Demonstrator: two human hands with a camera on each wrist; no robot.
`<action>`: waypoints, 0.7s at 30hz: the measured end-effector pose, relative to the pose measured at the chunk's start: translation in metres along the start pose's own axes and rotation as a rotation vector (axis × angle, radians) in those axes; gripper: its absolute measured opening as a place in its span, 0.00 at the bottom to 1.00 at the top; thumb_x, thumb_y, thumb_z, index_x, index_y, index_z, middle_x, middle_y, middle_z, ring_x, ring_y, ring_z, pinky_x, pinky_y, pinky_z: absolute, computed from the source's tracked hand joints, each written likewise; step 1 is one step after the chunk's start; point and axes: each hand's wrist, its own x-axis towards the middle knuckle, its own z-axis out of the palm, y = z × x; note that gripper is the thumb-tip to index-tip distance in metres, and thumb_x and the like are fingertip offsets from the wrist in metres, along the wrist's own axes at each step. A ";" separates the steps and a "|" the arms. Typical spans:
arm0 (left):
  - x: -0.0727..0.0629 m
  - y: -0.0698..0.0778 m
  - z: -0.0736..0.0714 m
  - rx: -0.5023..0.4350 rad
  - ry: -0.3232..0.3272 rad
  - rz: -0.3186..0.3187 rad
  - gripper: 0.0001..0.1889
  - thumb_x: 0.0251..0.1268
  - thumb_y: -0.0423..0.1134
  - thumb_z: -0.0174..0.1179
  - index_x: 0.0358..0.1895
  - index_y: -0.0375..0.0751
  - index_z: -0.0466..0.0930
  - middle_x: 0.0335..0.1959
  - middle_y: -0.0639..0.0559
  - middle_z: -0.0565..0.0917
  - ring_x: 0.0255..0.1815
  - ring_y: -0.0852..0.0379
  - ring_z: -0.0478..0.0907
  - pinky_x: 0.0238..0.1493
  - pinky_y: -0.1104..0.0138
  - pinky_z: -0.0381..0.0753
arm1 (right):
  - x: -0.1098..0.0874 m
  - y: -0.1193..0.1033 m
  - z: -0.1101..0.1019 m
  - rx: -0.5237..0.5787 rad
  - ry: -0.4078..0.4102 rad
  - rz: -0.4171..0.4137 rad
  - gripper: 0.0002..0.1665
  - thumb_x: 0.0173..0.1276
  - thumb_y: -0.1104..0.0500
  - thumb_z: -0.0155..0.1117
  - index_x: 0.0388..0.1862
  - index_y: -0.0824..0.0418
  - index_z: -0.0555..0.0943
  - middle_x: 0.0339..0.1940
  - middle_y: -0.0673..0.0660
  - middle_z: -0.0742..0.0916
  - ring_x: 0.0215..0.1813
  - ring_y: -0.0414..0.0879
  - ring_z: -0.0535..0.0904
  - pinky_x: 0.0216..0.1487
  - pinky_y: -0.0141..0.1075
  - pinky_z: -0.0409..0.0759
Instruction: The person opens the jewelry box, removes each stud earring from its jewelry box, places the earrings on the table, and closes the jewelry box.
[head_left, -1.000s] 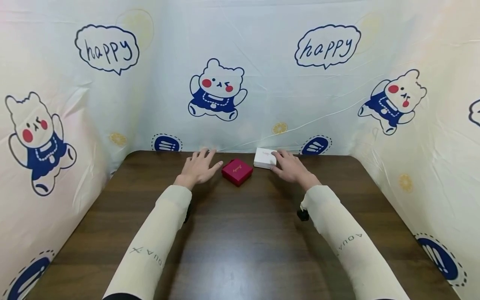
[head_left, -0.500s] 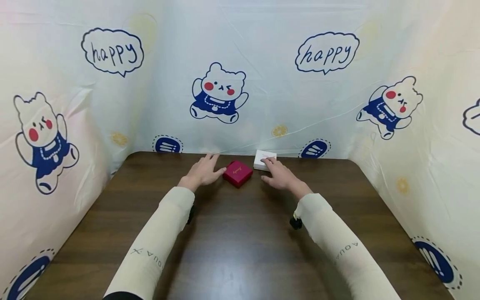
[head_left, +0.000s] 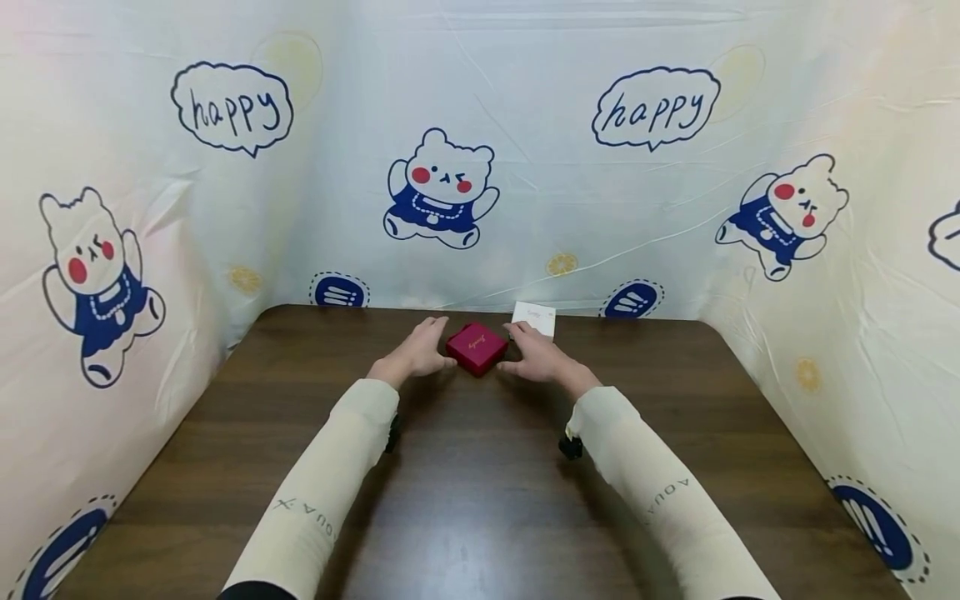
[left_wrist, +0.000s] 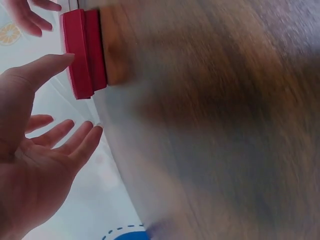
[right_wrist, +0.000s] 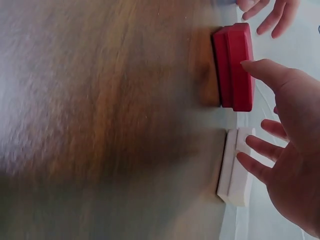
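A small red lidded box (head_left: 477, 348) with gold lettering lies near the table's far edge, turned cornerwise in the head view. My left hand (head_left: 417, 350) is at its left side, fingers spread and thumb towards the box. On the other side my right hand (head_left: 542, 357) has its thumb and fingers apart, close to the box's right corner. In each wrist view a thumb overlaps the red box (left_wrist: 82, 55). Behind the right hand stands a small white lidded box (right_wrist: 236, 167), partly hidden by the fingers in the head view.
The dark wooden table (head_left: 480, 483) has a printed cloth (head_left: 540, 183) standing around its back and sides. A small black device (head_left: 571, 447) hangs under the right sleeve.
The right hand has moved left, away from the white box and towards the red one. My left hand has shifted right, closer to the red box. The head view has tilted slightly.
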 end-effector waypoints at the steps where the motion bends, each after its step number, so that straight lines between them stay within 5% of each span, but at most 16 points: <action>1: 0.001 0.000 0.001 -0.003 -0.001 -0.002 0.48 0.67 0.43 0.69 0.81 0.32 0.47 0.80 0.32 0.54 0.79 0.35 0.54 0.72 0.42 0.64 | 0.001 -0.001 0.001 0.008 -0.005 0.000 0.48 0.71 0.48 0.69 0.80 0.65 0.58 0.76 0.64 0.69 0.75 0.58 0.66 0.73 0.53 0.67; 21: 0.012 0.004 0.018 -0.071 -0.014 0.034 0.46 0.64 0.40 0.70 0.78 0.29 0.53 0.71 0.32 0.69 0.68 0.38 0.68 0.66 0.46 0.73 | 0.023 -0.011 0.019 0.088 -0.024 0.021 0.53 0.63 0.47 0.77 0.77 0.66 0.61 0.66 0.62 0.76 0.65 0.53 0.72 0.67 0.47 0.73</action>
